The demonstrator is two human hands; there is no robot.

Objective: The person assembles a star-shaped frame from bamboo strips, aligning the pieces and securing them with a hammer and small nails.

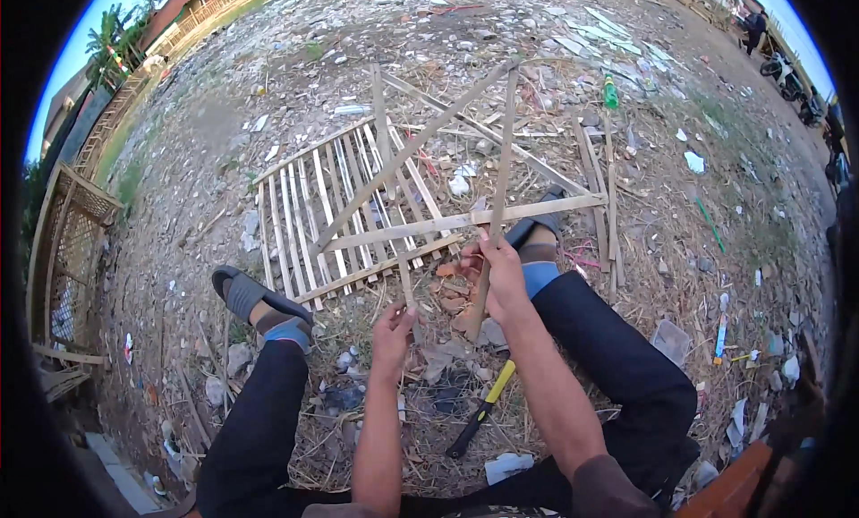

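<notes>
Right hand (497,272) is closed around an upright bamboo slat (499,182), gripping it where it crosses the horizontal slat (465,221). Left hand (392,328), fingers pinched, holds the lower end of a thin slat (404,276) just left of the upright one. Both slats belong to a loose bamboo frame (429,142) leaning over a flat slatted panel (331,214) on the littered ground. Hammer (481,411) with yellow-black handle lies below the right hand, between the legs. Sandalled feet either side: left foot (255,299), right foot (537,241). Green bottle (610,92) well beyond the frame.
</notes>
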